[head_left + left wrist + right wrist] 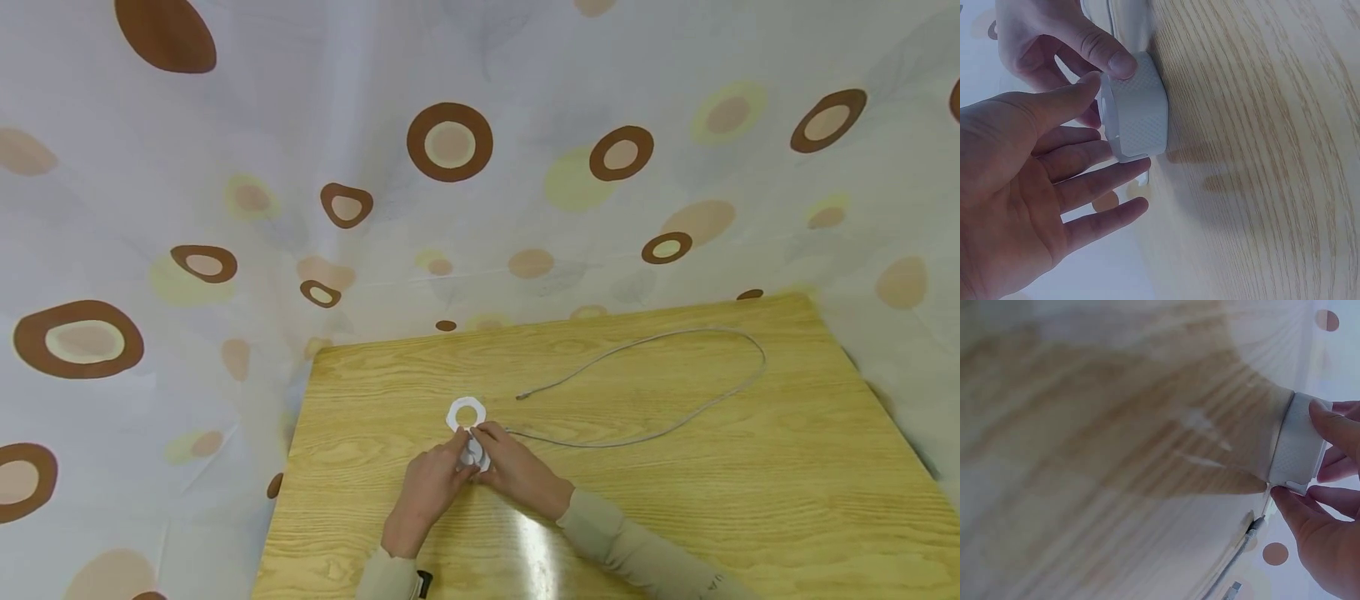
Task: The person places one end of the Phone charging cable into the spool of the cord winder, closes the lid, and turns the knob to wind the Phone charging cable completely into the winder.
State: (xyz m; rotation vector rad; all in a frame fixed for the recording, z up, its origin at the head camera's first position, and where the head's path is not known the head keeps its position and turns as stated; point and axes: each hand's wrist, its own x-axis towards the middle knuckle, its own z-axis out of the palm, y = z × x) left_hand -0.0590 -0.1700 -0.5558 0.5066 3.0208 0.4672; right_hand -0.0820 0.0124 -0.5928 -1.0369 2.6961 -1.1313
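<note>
Both hands meet over a small white faceted case [474,454] with textured sides and a round inner part, standing on the wooden table. My left hand [431,482] grips its left side; in the left wrist view the thumb is at its rim while the lower fingers [1094,181] extend straight past it. From the right, my right hand [525,473] holds the case, with one thumb pressed on its textured wall [1140,115]. A white octagonal ring [453,414] with a round hole lies just beyond the case.
A thin grey cable [652,436] loops across the right half of the table [360,417]. One end, a metal plug [1233,590], lies right of the ring; its other end [1257,524] lies close to the case. A white curtain with brown spots [510,225] hangs behind.
</note>
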